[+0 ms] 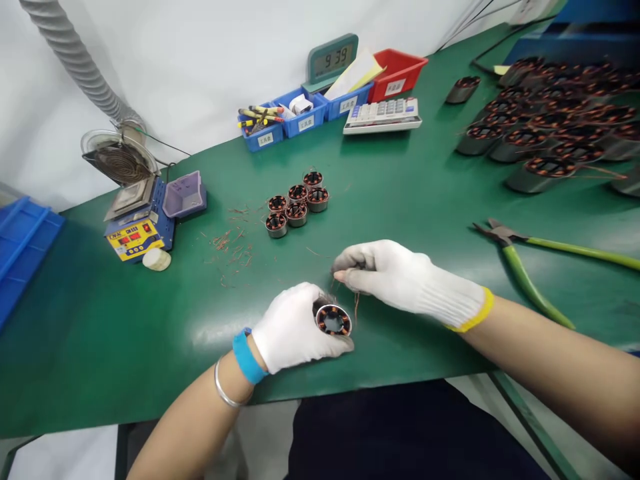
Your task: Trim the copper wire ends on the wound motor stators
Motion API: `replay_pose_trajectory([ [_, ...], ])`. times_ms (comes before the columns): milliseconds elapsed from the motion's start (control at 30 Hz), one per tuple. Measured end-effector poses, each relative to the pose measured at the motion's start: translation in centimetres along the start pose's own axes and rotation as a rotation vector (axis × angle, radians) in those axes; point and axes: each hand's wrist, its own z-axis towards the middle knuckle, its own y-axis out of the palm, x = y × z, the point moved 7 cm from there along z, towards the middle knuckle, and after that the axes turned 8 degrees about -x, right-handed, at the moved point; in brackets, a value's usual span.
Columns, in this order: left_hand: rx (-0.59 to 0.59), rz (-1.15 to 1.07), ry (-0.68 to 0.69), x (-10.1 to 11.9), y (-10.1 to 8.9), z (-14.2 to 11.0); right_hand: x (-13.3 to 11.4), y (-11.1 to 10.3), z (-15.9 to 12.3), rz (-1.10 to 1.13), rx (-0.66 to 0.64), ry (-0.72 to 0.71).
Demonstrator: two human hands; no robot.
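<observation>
My left hand [303,330], in a white glove with a blue band at the wrist, is closed around a motor stator [320,323]. The stator's round open end faces up toward me, showing copper windings and black insulation inside a metal ring. Just up and to the right, my right hand [385,270] is gloved too, with a yellow cuff. Its thumb and fingers are pinched together on thin copper wire [357,303], part of which dangles below the fingers. Where that wire meets the stator is too fine to make out.
Several finished-looking stators [297,213] stand beyond my hands, beside scattered wire clippings [230,243]. Green-handled cutting pliers [517,267] lie open at the right, before many taller stators [543,170]. A solder pot [137,227] stands left; blue bins [306,122] and a calculator [383,117] line the back.
</observation>
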Motion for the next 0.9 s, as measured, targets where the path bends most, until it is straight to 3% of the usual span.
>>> replay_pose_trajectory([
  [100, -0.012, 0.065, 0.038, 0.2, 0.0, 0.2, 0.6, -0.3, -1.2, -0.093, 0.098, 0.023],
  [200, -0.046, 0.083, 0.048, 0.2, 0.2, 0.3, -1.0, -0.5, -3.1, -0.188, 0.227, -0.121],
  [300, -0.054, 0.025, 0.051, 0.2, 0.3, 0.3, -3.2, 0.0, -3.5, -0.205, 0.200, -0.226],
  [433, -0.093, -0.075, 0.096, 0.5, 0.2, 0.2, -4.1, 0.5, -1.1, -0.260, 0.131, -0.100],
  [533, -0.096, -0.042, 0.105, 0.4, 0.0, 0.3, -3.0, 0.2, 0.4, -0.316, 0.099, 0.010],
  [600, -0.082, -0.026, 0.096, 0.2, 0.0, 0.3, -1.6, -0.5, 0.0, -0.305, 0.128, 0.064],
  [700, -0.077, -0.032, 0.068, -0.2, 0.1, 0.4, 0.5, -2.3, -3.1, -0.229, 0.278, 0.108],
  [767, -0.075, -0.042, 0.043, -0.3, 0.2, 0.4, 0.5, -2.5, -5.5, -0.244, 0.339, 0.012],
  [900, -0.075, -0.052, 0.048, -0.1, 0.2, 0.5, -2.4, 1.8, -9.3, -0.612, 0.245, -0.538],
])
